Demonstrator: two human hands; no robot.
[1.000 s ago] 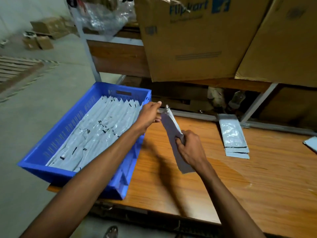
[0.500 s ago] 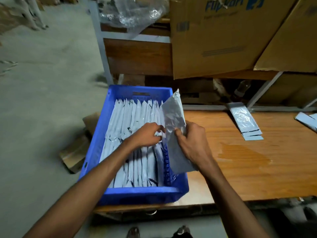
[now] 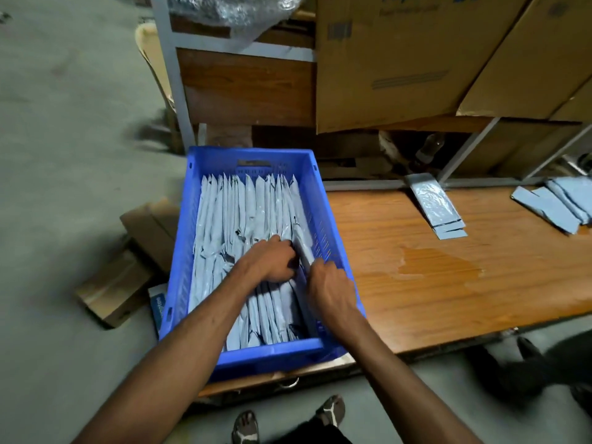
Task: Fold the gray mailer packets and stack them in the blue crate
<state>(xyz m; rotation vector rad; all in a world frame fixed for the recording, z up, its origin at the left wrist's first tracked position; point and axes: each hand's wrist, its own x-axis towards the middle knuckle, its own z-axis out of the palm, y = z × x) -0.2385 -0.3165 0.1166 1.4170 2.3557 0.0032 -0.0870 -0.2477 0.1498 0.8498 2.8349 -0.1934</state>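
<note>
The blue crate is sitting at the left end of the wooden table, and it is filling up: a long row of folded gray packets is standing on edge across nearly its whole width. The person is slipping one more folded packet into the narrow gap along the crate's right wall. The right hand is gripping that packet near its lower part, fingers curled around its edge. The left hand is pressing against the row, seemingly holding it aside, though I cannot tell whether its bent fingers are pinching anything.

Work is remaining: a small flat pile of packets is lying further along the table, and another loose heap is waiting at the far right edge.

Big cardboard boxes are crowding the shelf behind, and a flattened carton is lying on the concrete floor.
</note>
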